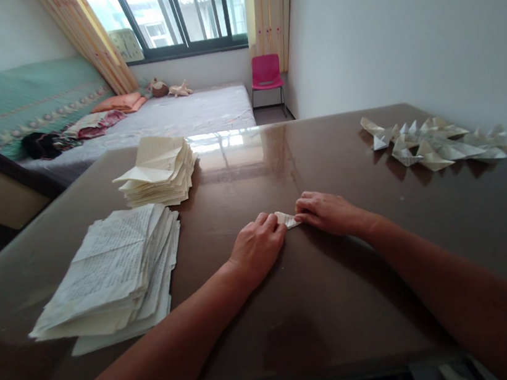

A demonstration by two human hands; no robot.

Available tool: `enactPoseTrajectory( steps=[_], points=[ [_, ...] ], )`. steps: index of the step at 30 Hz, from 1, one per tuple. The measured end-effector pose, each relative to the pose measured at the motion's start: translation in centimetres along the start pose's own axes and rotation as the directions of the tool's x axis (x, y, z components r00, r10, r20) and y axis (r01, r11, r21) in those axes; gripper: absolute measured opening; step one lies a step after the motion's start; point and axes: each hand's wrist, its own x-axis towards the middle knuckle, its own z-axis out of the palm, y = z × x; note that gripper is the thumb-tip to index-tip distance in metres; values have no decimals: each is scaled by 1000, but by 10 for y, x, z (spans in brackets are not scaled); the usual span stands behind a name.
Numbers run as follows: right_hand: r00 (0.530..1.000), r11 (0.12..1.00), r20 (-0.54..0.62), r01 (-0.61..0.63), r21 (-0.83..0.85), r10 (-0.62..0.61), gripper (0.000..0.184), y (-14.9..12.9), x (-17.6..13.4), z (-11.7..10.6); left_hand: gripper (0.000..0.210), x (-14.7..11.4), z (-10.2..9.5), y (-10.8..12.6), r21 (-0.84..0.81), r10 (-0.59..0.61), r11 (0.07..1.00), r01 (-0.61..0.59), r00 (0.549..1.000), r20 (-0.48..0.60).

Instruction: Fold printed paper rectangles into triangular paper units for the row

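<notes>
Between my two hands is a small folded piece of printed paper (288,220), low over the middle of the brown table. My left hand (259,243) grips its left end with the fingers curled in. At the other end, my right hand (326,211) pinches the paper with fingers and thumb. Only the short middle stretch of the paper shows; both ends are hidden by the fingers. Whether the paper rests on the tabletop I cannot tell.
A stack of printed sheets (109,265) lies left on the glossy brown table (261,320), with a pile of cream paper (157,171) behind it. Several folded paper shapes (438,141) sit at the far right. Beyond are a bed (206,112) and a pink chair (266,73).
</notes>
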Motion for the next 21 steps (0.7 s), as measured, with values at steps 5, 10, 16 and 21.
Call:
enactPoseTrajectory(
  steps=[5,10,16,21],
  points=[
    [1000,999,-15,-25,39,26,24,3,0,2,26,-5,-2,8,51,11,999,-12,1000,9],
    [984,990,-137,122,76,-111,14,-7,-3,-1,33,-8,-5,14,77,0,997,-3,999,35],
    [956,954,-101,286,87,-277,22,-28,-6,2,33,-9,-4,14,84,3,996,-6,999,43],
    [973,949,-102,223,221,-205,18,-20,-3,6,34,-10,-5,15,102,7,995,-11,1000,31]
  ],
)
